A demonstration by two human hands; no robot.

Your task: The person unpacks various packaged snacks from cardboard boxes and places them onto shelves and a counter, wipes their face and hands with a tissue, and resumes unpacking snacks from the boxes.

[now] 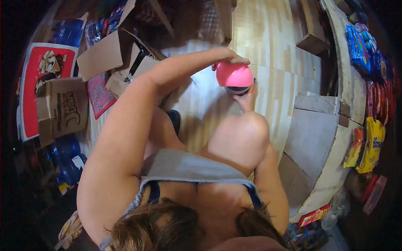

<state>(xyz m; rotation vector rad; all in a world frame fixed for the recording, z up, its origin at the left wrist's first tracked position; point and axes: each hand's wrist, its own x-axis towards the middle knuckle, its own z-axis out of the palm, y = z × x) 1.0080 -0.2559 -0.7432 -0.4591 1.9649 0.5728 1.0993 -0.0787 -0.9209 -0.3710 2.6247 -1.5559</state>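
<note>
A smooth, rounded pink object [235, 75] is held low over the floor, in front of my raised knee. My left hand [228, 57] is closed over its far upper edge, the arm reaching in from the left. Beneath the pink object is a dark part with a pale band [238, 89]; whether the two are joined is unclear. My right hand [246, 99] comes out past the knee and grips this lower side, thumb and fingers partly visible. Most of the right forearm is hidden behind the leg.
Opened cardboard boxes [100, 56] and a pink packet [99, 95] lie at the left, near a red-and-white box [48, 71] and blue bottles [67, 157]. A wooden shelf unit [312, 142] stands at the right, with hanging yellow packets [372, 144]. Pale flooring [268, 46] lies ahead.
</note>
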